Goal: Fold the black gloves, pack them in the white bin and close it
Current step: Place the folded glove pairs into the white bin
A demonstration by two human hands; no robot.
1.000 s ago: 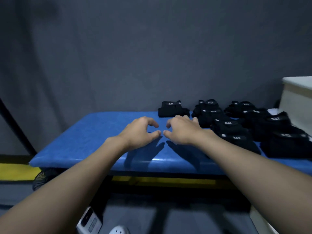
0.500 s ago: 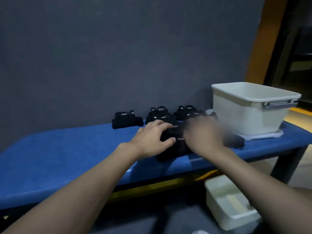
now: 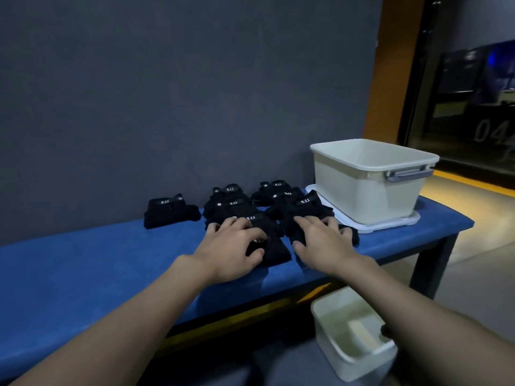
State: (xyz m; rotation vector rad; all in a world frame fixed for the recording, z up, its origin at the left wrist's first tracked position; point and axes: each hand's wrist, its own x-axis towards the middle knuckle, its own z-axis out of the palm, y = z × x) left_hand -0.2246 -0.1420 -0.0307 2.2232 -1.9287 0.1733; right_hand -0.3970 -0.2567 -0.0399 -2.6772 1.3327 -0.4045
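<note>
1. Change: since a second ago my left hand [image 3: 231, 246] and right hand [image 3: 323, 243] have travelled right, off the bare bench top and onto the black gloves [image 3: 289, 208]. Half a second ago the right hand was a blur; it now shows sharp.
2. Blue bench [image 3: 83, 268]: padded top, running under both hands.
3. Lone folded pair [image 3: 170, 210]: well left of the left hand and farther back, apart from the other gloves, "5.11" label facing up.
4. Middle stack [image 3: 228, 201]: just beyond the left hand's fingertips, two "5.11" labels showing.
5. Left hand: fingers curled over the top of the front bundle [image 3: 274, 250], thumb tucked against its near side, gripping it.
6. Front bundle: lies between my two hands, resting on the bench.
7. Right hand: palm down, fingers spread and nearly straight, pressing on the flat glove [image 3: 305, 208] and pinching nothing.
8. Flat glove: under the right fingers, reaching away beyond them to its label.
9. Rear pile [image 3: 274, 189]: beyond the gap between my hands, close to the grey wall [image 3: 167, 93].
10. White bin [image 3: 367, 190]: right of and beyond the right hand, top open, grey handle on its right end, standing on its white lid [image 3: 390, 225]. I cannot see its inside.
11. Small white tub [image 3: 351, 341]: on the floor below the right forearm.
</note>
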